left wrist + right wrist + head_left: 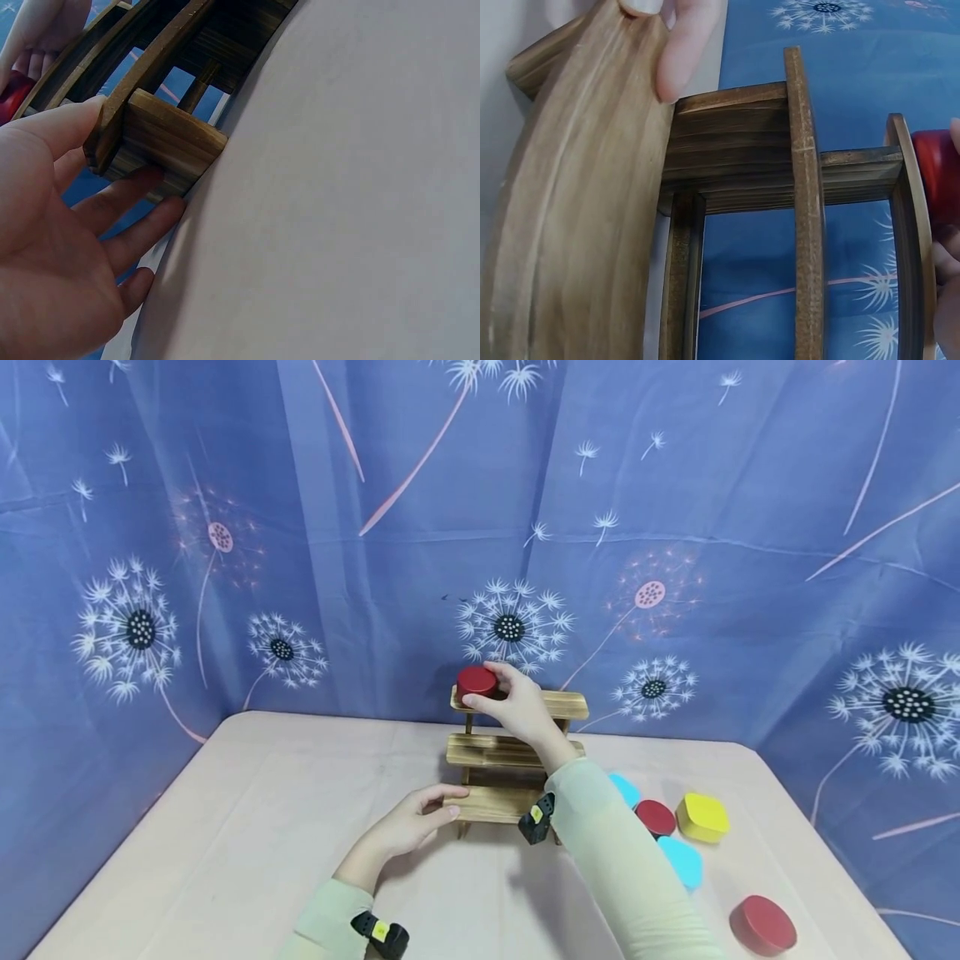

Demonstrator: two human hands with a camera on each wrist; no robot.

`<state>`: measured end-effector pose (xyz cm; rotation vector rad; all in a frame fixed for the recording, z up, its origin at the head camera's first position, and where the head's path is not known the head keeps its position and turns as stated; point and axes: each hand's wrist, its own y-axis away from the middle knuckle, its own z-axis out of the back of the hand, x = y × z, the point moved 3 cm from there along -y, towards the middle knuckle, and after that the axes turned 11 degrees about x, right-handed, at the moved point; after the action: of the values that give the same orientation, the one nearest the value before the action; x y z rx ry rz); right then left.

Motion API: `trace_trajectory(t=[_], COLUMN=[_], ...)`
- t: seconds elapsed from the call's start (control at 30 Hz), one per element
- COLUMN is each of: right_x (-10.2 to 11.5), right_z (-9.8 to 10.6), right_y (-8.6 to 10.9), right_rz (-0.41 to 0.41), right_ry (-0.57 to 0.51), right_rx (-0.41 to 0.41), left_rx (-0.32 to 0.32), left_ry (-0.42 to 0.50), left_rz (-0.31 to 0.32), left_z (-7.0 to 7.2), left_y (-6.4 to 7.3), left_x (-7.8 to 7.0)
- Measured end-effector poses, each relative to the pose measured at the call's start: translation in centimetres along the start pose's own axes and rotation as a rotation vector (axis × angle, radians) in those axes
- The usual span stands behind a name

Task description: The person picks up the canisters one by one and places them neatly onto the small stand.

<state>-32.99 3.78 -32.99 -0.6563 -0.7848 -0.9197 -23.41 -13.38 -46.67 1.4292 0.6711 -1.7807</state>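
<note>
A three-tier wooden display stand (pixel 491 806) rises in steps against the curtain. On the left end of its top tier is a red round block (pixel 477 680), also partly seen in the right wrist view (pixel 935 176). My right hand (pixel 517 703) holds this block between thumb and fingers. My left hand (pixel 405 822) grips the left end of the lowest tier. In the left wrist view, the left hand's thumb and fingers (pixel 142 236) lie around the stand's end. Only an edge of the red block shows there.
Right of the stand, partly behind the right sleeve, lie blue blocks (pixel 681 862), a red round block (pixel 656 818) and a yellow block (pixel 702 817). Another red round block (pixel 762 926) lies nearer the front right. A blue dandelion-print curtain (pixel 420 610) borders the pale table (pixel 247 827).
</note>
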Motion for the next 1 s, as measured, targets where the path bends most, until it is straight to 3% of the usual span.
trace_trajectory(t=[0.27, 0.47, 1.0], right_x=[-0.2, -0.5, 0.0], right_z=[-0.5, -0.7, 0.7], right_y=[0.0, 0.4, -0.2], right_rz=[-0.017, -0.033, -0.021], right_ry=[-0.032, -0.032, -0.072], right_rx=[0.045, 0.075, 0.046], left_rx=[-0.021, 0.016, 0.004], left_ry=[-0.018, 0.042, 0.032], left_rz=[0.011, 0.034, 0.007], left_z=[-0.1, -0.7, -0.1], left_y=[0.7, 1.2, 0.2], left_x=[0.4, 0.5, -0.3])
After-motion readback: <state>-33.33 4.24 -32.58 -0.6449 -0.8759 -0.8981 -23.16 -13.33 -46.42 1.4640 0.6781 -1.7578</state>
